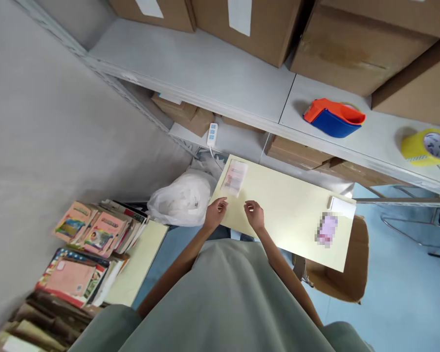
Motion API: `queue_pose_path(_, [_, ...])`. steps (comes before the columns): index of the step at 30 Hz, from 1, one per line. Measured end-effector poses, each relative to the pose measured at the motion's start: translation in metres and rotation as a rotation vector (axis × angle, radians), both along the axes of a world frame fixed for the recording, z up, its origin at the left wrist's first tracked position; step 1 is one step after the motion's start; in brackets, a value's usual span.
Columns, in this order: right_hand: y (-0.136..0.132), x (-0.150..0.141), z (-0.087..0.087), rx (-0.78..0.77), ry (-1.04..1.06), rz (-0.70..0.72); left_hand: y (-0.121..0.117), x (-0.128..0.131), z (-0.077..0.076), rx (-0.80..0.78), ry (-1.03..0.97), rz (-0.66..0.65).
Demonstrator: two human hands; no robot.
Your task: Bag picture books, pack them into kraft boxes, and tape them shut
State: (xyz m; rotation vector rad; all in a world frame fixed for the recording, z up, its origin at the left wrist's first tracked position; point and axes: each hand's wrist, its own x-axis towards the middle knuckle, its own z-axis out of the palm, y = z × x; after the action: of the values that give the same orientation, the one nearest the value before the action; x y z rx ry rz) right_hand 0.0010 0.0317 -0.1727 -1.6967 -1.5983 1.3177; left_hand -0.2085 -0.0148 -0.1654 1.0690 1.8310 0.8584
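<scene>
Left hand and right hand: both empty, fingers loosely curled, not closed on anything, side by side with a gap between. Both over near edge of pale yellow table, toward its left end; can't tell if either touches the tabletop.

Pink printed packet, whitish along its right side, lies flat on table just beyond the fingertips, by the left end. Nearer the left hand; ahead and to the left of the right hand. Neither hand holds it.

Right end of table, well apart from both hands: white stack near far corner, blurred-out purple item just in front.

Left of table: white plastic bag, bunched. Further left, piled books beside bare part of side table. Open cardboard box below table's right end.

Beyond table: shelf with cardboard boxes, orange-and-blue tape dispenser, yellow tape roll. White power strip on lower level.
</scene>
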Motion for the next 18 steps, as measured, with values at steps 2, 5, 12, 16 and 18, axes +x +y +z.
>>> queue_pose_path(2, [-0.01, 0.011, 0.007, -0.002, 0.055, 0.033, -0.022, 0.013, 0.013, -0.003, -0.031, 0.063])
queue_pose_path(5, [-0.023, 0.019, 0.014, -0.053, 0.138, 0.112, -0.055, 0.029, 0.032, -0.036, -0.055, 0.154])
queue_pose_path(12, [-0.057, 0.006, 0.029, -0.142, 0.25, 0.306, -0.12, 0.033, 0.078, 0.007, -0.036, 0.335])
queue_pose_path(16, [-0.08, -0.007, 0.045, -0.123, 0.27, 0.386, -0.153, 0.022, 0.096, 0.088, -0.069, 0.385])
queue_pose_path(18, [-0.094, -0.015, 0.054, -0.102, 0.266, 0.424, -0.172, 0.015, 0.103, 0.134, -0.082, 0.401])
